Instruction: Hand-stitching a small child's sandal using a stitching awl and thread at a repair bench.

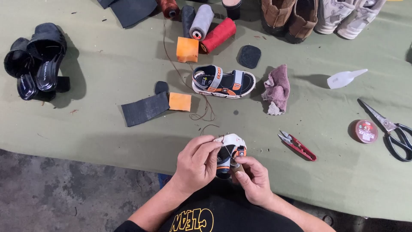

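1. White-soled child's sandal sits at the near edge of the green table, clasped between both hands.
2. Left hand wraps its left side, fingertips pinching a brown thread at the sole.
3. Right hand grips a small awl-like tool, pressed against the sandal's underside.
4. The matching sandal lies farther back.

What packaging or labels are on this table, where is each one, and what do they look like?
Round tin: right side, beside the scissors; red and white printed lid.
Child's sandal: table centre; navy, grey and orange, small printed strap patches.
Sandal in hands: held by left hand and right hand; same colours, small patch.
No screens or signs.
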